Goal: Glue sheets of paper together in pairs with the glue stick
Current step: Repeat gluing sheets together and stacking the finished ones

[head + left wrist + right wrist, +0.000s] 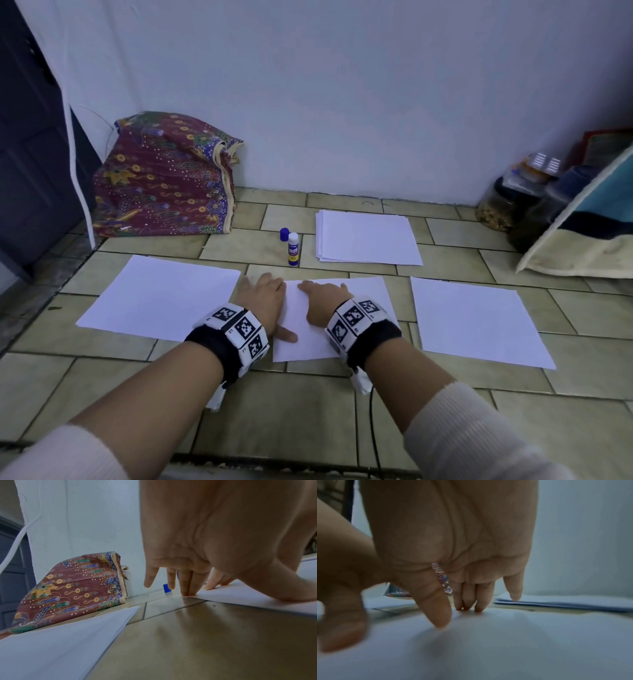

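A white sheet (308, 322) lies on the tiled floor in front of me. My left hand (263, 301) lies flat on its left edge, straight fingers pressing the far left corner (187, 595), thumb on the paper. My right hand (325, 298) presses the same sheet (488, 642) with straight fingers near its far edge. The glue stick (293, 248) stands upright beyond the sheet, uncapped, its blue cap (284, 235) beside it. A stack of white sheets (368, 238) lies to its right. Single white sheets lie to the left (161, 298) and right (476, 322).
A patterned cloth bundle (164, 178) sits against the wall at the back left, beside a dark door (30, 154). Jars (503, 202) and a leaning cushion (582, 226) stand at the back right. A white wall closes the far side.
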`<state>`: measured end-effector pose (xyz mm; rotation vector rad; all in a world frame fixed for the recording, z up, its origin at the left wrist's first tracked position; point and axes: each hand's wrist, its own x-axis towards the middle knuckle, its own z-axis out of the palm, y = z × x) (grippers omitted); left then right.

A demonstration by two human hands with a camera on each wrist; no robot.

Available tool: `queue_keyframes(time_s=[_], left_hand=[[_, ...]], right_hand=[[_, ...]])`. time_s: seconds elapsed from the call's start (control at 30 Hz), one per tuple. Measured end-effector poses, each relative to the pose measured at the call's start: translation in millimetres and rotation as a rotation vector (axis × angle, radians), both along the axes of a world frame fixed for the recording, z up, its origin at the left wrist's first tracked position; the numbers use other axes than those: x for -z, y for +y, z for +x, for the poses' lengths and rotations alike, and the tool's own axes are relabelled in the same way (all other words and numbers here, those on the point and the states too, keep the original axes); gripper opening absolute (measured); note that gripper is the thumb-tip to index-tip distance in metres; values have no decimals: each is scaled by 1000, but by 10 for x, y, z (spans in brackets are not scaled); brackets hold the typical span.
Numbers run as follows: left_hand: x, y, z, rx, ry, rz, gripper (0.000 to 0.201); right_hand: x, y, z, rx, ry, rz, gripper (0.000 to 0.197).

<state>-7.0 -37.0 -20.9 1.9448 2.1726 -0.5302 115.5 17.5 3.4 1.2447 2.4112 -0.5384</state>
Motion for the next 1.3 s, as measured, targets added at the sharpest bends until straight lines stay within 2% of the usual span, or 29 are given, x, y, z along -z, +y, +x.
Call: queue_keyframes(time_s=[0.23,0.37,0.43,0.5,0.57,0.67,0.73,0.8,0.9,1.07,1.13,1.23,1.3], left_hand=[[-32,-49,-6,-8,-14,-7,110],[-13,-52,-25,-2,-10,-26,109],[-14,-58,-35,7,-13,-31,109],[-24,-66,-42,21,-18,-31,108],[-61,-57,-41,21,-29,-8,100],[-152,-20,-21,37,-9,61,79],[-198,6,30,86,-27,94,61],[-178,19,116,171,-132,95,50],[-122,-3,242,255,-211,56,54],[-160,-15,297,192,-162,78,49],[-164,8,275,165,-144,83,60],[-54,41,211,91,-184,1,102],[2,53,175,72,-193,-72,114]], right_hand=[[-6,333,640,248,27,-46,53],[32,441,867,330,-31,4,49],[38,438,875,310,-57,40,55],[56,397,851,255,-82,91,69],[66,337,821,221,-146,183,75],[68,234,739,231,-229,279,64],[85,174,651,195,-178,276,45],[105,118,556,151,-110,254,34],[142,57,440,144,-49,227,36],[210,-8,294,174,6,184,46],[206,-9,256,110,36,160,50],[188,-3,191,49,29,149,57],[189,-11,133,11,24,119,69]])
